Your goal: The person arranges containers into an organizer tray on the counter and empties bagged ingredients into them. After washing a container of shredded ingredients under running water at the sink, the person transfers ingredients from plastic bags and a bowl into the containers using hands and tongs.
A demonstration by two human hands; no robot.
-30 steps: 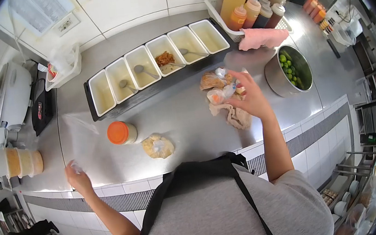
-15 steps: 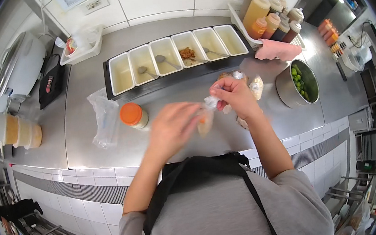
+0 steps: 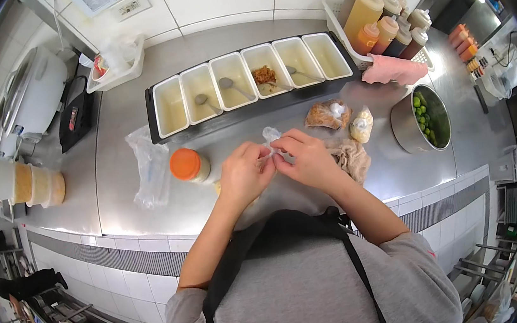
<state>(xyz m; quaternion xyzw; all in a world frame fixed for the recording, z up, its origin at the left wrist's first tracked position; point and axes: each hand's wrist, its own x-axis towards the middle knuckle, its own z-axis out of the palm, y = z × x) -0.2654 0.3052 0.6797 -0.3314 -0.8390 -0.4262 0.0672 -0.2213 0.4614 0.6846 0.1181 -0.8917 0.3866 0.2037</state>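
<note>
My left hand [image 3: 245,174] and my right hand [image 3: 305,158] meet over the steel counter, fingertips pinching the twisted neck of a small clear plastic bag [image 3: 271,136]. The lower part of the bag is hidden by my hands. To the right lie a bag of brown food [image 3: 328,115], a smaller bag of pale food [image 3: 362,125] and a beige cloth [image 3: 354,158]. An orange-lidded jar [image 3: 187,164] stands left of my left hand, beside a flat empty plastic bag [image 3: 150,167]. Something yellowish shows partly under my left wrist.
Behind my hands, a black rack [image 3: 152,117] holds several white trays, some with spoons, one with brown food. A basket of sauce bottles [image 3: 334,22], a pink cloth [image 3: 393,69] and a metal pot of green fruit [image 3: 404,126] are at right. Tubs [image 3: 37,185] stand left.
Both hands have come together at the counter's middle. My right hand has brought the small bag from the right group, and my left hand has left the flat plastic bag.
</note>
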